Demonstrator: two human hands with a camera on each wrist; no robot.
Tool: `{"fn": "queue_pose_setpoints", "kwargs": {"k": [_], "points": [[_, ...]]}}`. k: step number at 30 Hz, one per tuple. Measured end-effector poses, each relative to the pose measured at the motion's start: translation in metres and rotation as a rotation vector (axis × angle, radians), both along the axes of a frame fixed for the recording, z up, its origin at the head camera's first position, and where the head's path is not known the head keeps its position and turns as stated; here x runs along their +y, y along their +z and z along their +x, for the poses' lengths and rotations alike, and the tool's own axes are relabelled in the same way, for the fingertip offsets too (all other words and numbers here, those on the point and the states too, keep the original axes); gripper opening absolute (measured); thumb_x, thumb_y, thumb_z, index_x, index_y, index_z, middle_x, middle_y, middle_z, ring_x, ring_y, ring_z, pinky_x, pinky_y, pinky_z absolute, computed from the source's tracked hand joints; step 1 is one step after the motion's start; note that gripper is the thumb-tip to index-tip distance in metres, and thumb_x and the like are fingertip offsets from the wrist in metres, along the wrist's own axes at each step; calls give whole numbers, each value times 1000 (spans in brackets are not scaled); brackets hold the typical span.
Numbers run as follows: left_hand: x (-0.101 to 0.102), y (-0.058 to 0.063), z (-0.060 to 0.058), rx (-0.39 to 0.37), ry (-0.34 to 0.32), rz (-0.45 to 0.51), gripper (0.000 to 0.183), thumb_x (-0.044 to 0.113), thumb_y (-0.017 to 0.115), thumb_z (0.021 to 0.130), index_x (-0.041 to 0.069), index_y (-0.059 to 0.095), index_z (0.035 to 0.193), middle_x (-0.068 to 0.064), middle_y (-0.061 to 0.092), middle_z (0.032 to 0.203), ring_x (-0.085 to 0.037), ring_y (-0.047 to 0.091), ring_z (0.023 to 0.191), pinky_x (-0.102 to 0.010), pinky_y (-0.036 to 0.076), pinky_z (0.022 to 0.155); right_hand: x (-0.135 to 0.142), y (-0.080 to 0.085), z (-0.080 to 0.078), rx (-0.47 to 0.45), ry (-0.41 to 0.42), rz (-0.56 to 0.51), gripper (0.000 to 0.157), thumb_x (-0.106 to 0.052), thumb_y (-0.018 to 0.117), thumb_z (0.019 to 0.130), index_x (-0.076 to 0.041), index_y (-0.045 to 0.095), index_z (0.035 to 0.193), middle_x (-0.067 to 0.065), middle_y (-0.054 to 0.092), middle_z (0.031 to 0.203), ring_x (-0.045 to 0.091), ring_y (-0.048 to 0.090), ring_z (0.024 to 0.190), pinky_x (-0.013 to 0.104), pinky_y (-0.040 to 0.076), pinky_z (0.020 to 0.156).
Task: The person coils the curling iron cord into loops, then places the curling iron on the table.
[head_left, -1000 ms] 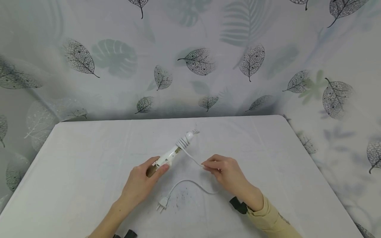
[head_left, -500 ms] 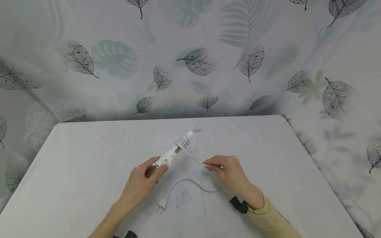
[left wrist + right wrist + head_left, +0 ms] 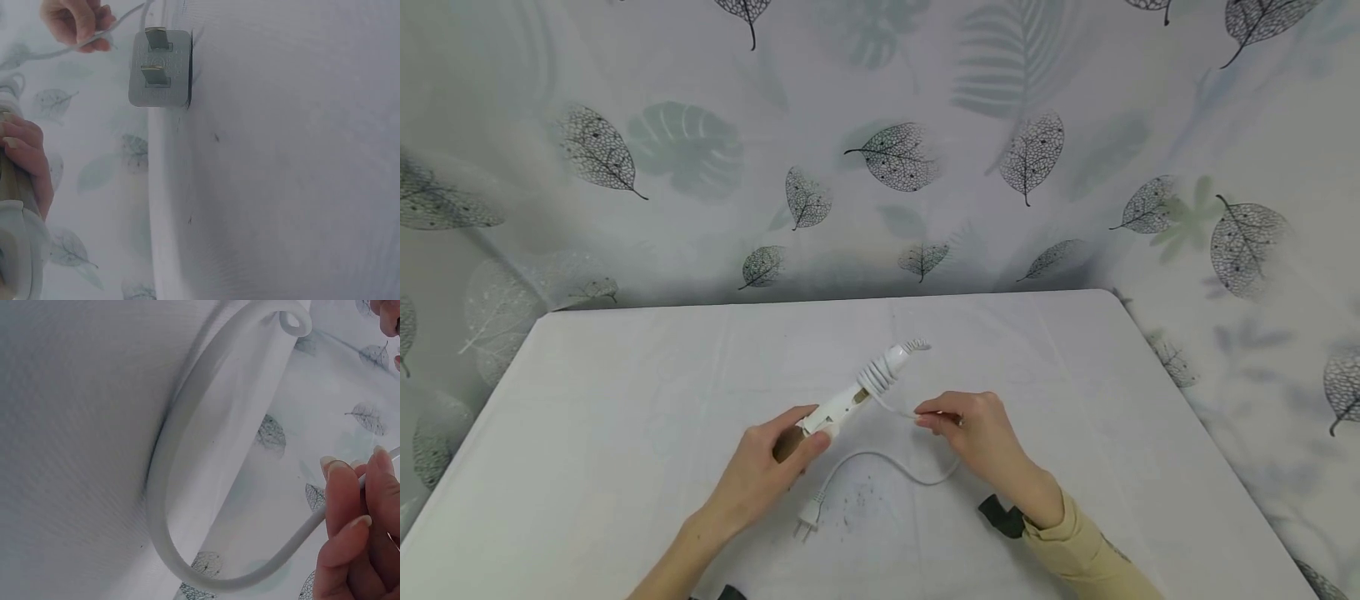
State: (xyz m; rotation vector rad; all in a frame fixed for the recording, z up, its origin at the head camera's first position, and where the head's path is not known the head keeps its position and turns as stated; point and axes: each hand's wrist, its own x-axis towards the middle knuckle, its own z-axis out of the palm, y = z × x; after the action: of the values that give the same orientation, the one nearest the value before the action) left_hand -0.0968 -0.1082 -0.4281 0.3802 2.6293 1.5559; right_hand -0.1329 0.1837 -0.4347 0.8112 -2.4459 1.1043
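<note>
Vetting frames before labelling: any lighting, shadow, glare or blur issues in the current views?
Head: fairly even, dull light, soft shadow near the right hand, plug slightly soft. Left wrist: greyish cast, fine ripple texture over the white tabletop. Right wrist: left side dim, dark shadow along the cord. No strong glare in any view.
</note>
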Motion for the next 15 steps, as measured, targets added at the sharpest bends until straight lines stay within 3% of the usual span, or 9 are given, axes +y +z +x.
{"fn": "queue_pose_setpoints", "kwargs": {"k": [5,11,15], "points": [[0,-2,2,37,-59,-11,31,32,66,97,19,66,125,9,57,68,-4,51,58,-23,42,53,-1,-2,-1,49,-14,16,18,2,86,69,-5,78,83,-3,72,71,2,58,56,12,44,55],[2,-3,5,68,-188,0,28,27,65,97,19,66,124,12,55,68,0,47,59,-21,41,53,-5,-3,1,106,-39,102,20,0,89,65,-7,77,81,0,74,76,5,63,61,15,48,57],[4,-3,6,57,-244,-11,29,27,64,98,18,66,125,12,55,70,1,46,59,-21,40,53,-6,-3,4,79,-121,150,18,4,87,66,-4,75,77,3,72,72,5,60,58,18,47,54]]}}
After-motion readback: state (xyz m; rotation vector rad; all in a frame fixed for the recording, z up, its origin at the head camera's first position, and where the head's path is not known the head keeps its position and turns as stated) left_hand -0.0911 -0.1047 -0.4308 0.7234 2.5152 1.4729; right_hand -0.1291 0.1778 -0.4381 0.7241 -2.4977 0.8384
